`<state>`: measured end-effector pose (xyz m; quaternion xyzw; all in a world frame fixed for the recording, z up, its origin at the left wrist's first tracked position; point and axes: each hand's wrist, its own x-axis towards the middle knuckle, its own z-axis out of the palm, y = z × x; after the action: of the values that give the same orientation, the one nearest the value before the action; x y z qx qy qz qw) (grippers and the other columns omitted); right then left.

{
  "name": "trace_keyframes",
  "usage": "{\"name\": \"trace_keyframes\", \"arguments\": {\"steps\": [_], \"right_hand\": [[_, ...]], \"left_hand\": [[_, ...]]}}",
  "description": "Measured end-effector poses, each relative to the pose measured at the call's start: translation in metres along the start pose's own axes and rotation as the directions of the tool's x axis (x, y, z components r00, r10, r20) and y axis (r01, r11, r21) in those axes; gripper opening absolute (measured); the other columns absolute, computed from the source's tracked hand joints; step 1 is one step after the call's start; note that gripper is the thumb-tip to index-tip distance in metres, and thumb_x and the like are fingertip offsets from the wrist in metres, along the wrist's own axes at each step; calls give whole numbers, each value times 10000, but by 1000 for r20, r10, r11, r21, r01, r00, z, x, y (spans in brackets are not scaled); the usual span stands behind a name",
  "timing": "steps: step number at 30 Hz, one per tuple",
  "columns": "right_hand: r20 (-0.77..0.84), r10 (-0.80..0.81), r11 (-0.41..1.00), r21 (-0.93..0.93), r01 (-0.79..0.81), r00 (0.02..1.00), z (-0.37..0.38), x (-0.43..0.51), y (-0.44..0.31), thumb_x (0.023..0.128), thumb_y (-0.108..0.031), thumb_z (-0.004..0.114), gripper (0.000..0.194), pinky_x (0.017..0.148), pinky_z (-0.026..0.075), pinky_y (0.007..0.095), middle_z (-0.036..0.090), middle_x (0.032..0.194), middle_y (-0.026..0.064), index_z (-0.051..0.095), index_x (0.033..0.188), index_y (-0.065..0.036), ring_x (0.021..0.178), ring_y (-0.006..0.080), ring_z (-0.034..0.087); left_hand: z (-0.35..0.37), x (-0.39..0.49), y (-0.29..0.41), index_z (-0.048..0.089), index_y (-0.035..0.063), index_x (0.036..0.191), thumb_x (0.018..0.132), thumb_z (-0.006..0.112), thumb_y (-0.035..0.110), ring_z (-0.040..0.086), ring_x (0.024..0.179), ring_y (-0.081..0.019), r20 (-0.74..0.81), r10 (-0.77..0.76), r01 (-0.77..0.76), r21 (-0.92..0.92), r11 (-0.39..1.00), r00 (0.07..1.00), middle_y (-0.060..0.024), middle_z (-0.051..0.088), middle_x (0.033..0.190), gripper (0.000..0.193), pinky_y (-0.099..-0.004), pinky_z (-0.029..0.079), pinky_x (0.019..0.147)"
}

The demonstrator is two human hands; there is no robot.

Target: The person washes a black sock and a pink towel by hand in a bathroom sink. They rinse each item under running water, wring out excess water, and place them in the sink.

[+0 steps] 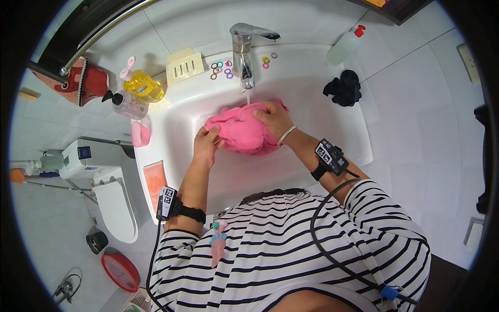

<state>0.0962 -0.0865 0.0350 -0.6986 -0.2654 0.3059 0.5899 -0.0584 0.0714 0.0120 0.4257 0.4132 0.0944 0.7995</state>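
A bunched pink cloth (245, 130) lies in the white washbasin (312, 163), and both of my hands grip it. My left hand (205, 144) pinches the cloth's left edge between thumb and fingers. On the upper right of the fabric, my right hand (275, 121) holds a fold, its fingertips partly hidden. A thin stream of water (248, 97) runs from the chrome faucet (242, 54) onto the cloth. What garment or towel the cloth is, I cannot tell.
Several hair ties (221, 70), a cream soap dish (185, 66), a yellow liquid bottle (143, 86), a pump bottle (130, 104), a pink cup (140, 133) and a pink tube pack (154, 183) line the rim. A red-capped bottle (344, 47) and dark cloth (344, 89) sit right.
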Motion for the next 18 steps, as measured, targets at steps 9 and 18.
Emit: {"name": "trace_keyframes", "arguments": {"steps": [9,18], "right_hand": [[44,-199,924,-325,203,979,-24,-16,-1,745,49,549,118,726,459,254,605,868,69,567,848,-6,783,147,573],[186,-486,738,-436,515,854,-2,-53,-17,728,6,545,164,711,490,344,617,893,63,580,869,-71,835,253,595]], "left_hand": [[-29,-4,-1,577,72,930,832,644,207,576,789,-119,163,155,-224,646,729,974,-45,611,878,180,-271,470,706],[6,12,0,490,-38,1247,832,578,308,496,1142,-220,459,-63,-243,576,781,886,-152,527,1241,547,-292,356,969]]}}
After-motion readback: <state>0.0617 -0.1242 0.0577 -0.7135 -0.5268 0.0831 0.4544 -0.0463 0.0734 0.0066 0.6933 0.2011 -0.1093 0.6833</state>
